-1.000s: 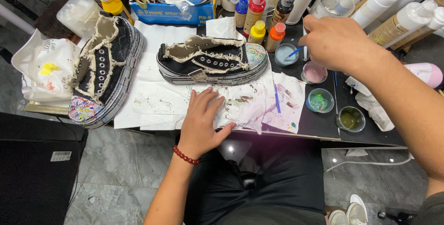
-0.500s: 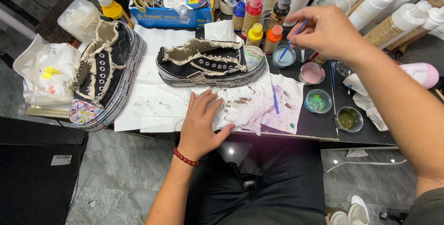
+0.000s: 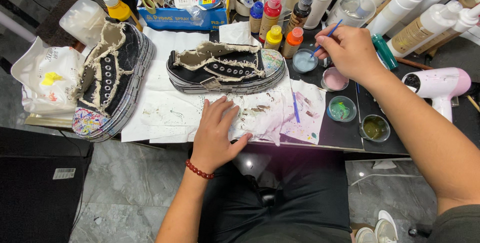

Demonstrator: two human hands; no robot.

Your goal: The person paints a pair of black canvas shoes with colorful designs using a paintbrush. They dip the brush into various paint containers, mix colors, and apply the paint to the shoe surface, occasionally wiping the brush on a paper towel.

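Left hand (image 3: 216, 135) flat, fingers spread; right hand (image 3: 350, 52) pinched shut.

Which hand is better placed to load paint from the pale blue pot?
Right. The right hand holds the thin blue brush with its tip just above the pale blue paint pot. The left hand lies flat on the stained paper, holding nothing.
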